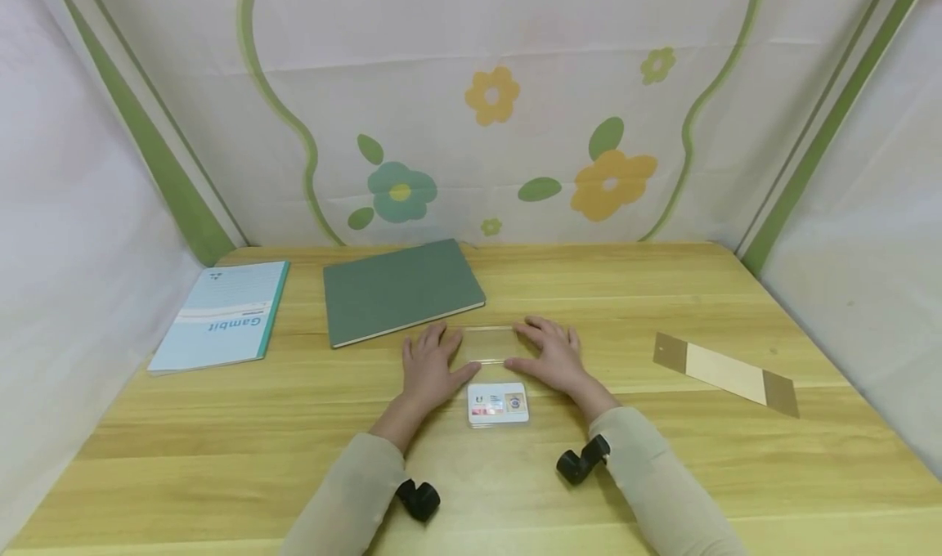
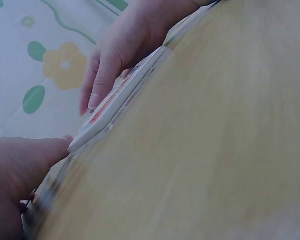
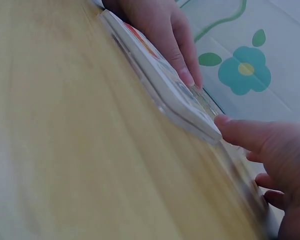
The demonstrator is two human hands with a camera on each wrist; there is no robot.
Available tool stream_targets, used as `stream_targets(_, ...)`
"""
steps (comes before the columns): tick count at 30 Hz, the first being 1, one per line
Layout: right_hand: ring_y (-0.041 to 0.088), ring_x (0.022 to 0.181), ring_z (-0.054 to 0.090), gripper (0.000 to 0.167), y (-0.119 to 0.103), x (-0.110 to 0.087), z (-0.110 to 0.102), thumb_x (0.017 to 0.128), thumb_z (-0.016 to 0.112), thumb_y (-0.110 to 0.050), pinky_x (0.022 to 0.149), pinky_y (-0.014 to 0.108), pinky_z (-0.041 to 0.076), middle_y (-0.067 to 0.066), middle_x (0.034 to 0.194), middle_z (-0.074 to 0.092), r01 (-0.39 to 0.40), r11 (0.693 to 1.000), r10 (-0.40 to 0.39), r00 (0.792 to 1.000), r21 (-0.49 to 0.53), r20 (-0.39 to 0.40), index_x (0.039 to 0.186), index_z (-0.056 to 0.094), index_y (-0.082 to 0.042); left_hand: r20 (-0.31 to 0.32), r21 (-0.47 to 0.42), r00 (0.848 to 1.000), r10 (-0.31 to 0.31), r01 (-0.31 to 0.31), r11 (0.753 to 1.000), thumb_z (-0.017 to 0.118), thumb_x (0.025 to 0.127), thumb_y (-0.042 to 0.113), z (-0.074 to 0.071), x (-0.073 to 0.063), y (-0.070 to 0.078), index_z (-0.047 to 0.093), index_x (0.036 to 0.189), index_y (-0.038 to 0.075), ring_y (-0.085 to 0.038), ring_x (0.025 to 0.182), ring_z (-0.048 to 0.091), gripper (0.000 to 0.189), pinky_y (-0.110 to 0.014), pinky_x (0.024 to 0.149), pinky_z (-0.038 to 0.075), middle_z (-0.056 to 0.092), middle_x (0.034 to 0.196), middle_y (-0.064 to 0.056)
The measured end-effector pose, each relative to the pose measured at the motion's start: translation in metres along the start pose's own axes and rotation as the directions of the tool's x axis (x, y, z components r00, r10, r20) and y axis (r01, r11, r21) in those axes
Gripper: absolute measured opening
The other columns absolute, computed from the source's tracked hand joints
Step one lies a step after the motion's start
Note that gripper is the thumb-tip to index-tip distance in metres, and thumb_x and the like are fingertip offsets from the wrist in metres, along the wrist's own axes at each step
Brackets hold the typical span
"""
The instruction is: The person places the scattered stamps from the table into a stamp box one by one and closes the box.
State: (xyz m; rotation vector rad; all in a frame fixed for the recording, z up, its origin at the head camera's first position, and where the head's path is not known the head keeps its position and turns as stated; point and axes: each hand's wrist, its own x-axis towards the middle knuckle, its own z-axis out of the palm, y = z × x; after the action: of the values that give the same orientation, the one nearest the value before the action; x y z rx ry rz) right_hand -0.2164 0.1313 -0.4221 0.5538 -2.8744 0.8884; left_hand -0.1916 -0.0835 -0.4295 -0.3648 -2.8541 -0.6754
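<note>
A clear, flat rectangular plastic lid or case [image 1: 491, 346] lies between both hands on the wooden table. At its left end the left hand [image 1: 429, 369] holds it, thumb at the front edge and fingers towards the back. The right hand [image 1: 552, 356] grips the right end in the same way. Just in front of it rests a white, round-cornered stack of cards [image 1: 497, 403] with a printed top, seated on a clear plastic base. Both wrist views show this stack [image 2: 117, 102] [image 3: 162, 82] edge-on, partly hiding the clear piece and the fingertips behind it.
A dark green hardcover book [image 1: 401, 293] lies behind the left hand. Farther left is a light blue notebook [image 1: 221, 315]. On the right lies a cream paper strip with brown ends [image 1: 724, 374]. A flower-printed curtain [image 1: 441, 114] stands behind the table.
</note>
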Motion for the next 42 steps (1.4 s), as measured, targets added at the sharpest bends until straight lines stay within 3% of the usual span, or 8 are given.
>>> stream_targets(7,0.031,0.120,0.027,0.064,-0.003,-0.002,-0.005,0.069,0.068,-0.043,0.094,0.053,-0.004,0.013,0.130,0.037,-0.017,0.987,0.014,1.000,0.160,0.016,0.122,0.050,-0.012,-0.010,-0.091,1.000,0.011,-0.012,0.996,0.054,0.078,0.050,-0.005,-0.003,0.000,0.047,0.125,0.010,-0.035,0.124,0.018,0.062,-0.058,0.093,0.005,0.032,0.132,-0.017)
stream_targets(16,0.032,0.120,0.027,0.072,-0.019,-0.011,-0.021,0.066,0.070,-0.043,0.091,0.056,0.017,0.014,0.132,0.034,0.002,0.955,-0.006,1.000,0.297,0.013,0.124,0.046,-0.007,-0.104,-0.153,0.992,0.078,-0.093,0.984,0.057,0.075,0.051,-0.024,-0.012,0.007,0.048,0.123,0.011,-0.034,0.121,0.025,0.064,-0.061,0.090,0.009,0.035,0.131,-0.016)
stream_targets(25,0.029,0.116,0.034,0.068,-0.029,-0.037,-0.025,0.066,0.073,-0.035,0.092,0.052,0.022,0.011,0.126,0.042,0.037,0.931,-0.035,0.999,0.363,-0.015,0.122,0.047,-0.005,-0.061,-0.234,0.991,0.116,-0.127,0.964,0.060,0.072,0.051,-0.029,-0.030,0.009,0.046,0.125,0.010,-0.031,0.120,0.028,0.068,-0.060,0.091,0.007,0.036,0.129,-0.016)
stream_targets(33,0.030,0.114,0.036,0.065,-0.025,-0.054,-0.017,0.065,0.075,-0.031,0.092,0.051,0.024,0.013,0.123,0.045,0.092,0.929,-0.086,0.996,0.358,-0.032,0.119,0.050,-0.004,-0.041,-0.212,0.993,0.108,-0.114,0.971,0.062,0.068,0.055,-0.025,-0.046,0.010,0.050,0.123,0.013,-0.033,0.122,0.025,0.070,-0.059,0.092,0.005,0.038,0.129,-0.013)
stream_targets(42,0.031,0.116,0.035,0.065,-0.018,-0.069,-0.005,0.062,0.075,-0.037,0.093,0.057,0.004,0.013,0.125,0.044,0.096,0.974,-0.088,0.995,0.207,-0.049,0.117,0.053,-0.011,-0.034,-0.136,0.995,0.095,-0.099,0.986,0.063,0.064,0.058,-0.017,-0.059,0.011,0.055,0.118,0.016,-0.036,0.121,0.024,0.068,-0.060,0.091,0.007,0.040,0.128,-0.013)
